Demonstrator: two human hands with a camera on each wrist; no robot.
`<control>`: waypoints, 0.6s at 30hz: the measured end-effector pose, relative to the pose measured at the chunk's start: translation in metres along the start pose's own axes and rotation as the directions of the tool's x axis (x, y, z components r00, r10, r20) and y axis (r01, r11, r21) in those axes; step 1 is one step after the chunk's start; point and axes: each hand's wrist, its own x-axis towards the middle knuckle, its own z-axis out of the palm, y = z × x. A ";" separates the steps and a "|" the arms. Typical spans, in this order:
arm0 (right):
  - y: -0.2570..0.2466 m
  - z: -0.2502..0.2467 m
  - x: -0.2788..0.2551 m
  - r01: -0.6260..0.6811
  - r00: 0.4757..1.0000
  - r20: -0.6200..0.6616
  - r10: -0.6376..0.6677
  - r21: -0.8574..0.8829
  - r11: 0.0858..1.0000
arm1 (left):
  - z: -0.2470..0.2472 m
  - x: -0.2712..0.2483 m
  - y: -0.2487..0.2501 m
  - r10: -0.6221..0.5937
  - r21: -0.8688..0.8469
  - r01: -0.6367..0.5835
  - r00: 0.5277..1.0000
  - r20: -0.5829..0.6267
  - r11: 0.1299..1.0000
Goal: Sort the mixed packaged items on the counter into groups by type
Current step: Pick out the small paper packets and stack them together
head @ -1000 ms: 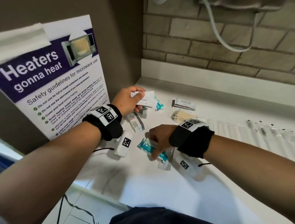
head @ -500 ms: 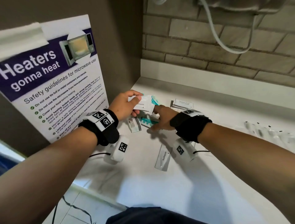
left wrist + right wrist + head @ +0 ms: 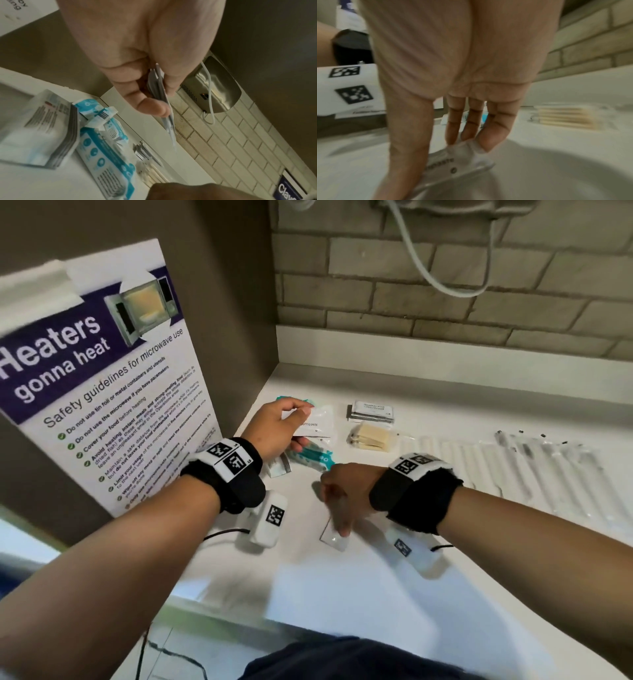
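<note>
The left hand (image 3: 275,428) pinched a thin stack of white toothpaste sachets (image 3: 318,421) between curled fingers (image 3: 150,106) and thumb — teal packets (image 3: 310,457) lying just below them on the worktop (image 3: 342,594) — while the right hand (image 3: 342,494) had its straight fingers (image 3: 494,129) and thumb closing on a lone toothpaste sachet (image 3: 453,162) at its fingertips.

Left hand (image 3: 277,428) is raised at the far left of the counter, thumb and fingers pinched closed around thin flat packets. Right hand (image 3: 342,494) points downward, fingers (image 3: 493,129) extended, tips and thumb closing on a flat sachet. Both wrists carry black straps.
</note>
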 end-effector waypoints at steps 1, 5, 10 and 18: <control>0.001 0.001 -0.004 -0.032 0.999 0.000 0.032 0.020 0.999 | 0.002 -0.002 0.001 -0.004 -0.005 0.004 1.000 0.006 1.000; 0.007 -0.009 -0.017 -0.038 0.996 -0.085 0.041 0.036 0.999 | 0.005 -0.010 0.000 -0.037 -0.014 0.038 0.998 0.041 0.999; 0.011 -0.049 -0.031 0.060 0.928 -0.366 0.062 0.313 0.948 | 0.012 -0.022 0.003 -0.057 0.030 0.055 0.995 0.078 0.998; 0.019 -0.041 -0.043 -0.104 0.824 -0.493 0.279 0.352 0.930 | 0.028 -0.040 0.022 -0.097 -0.059 0.114 0.968 0.232 0.992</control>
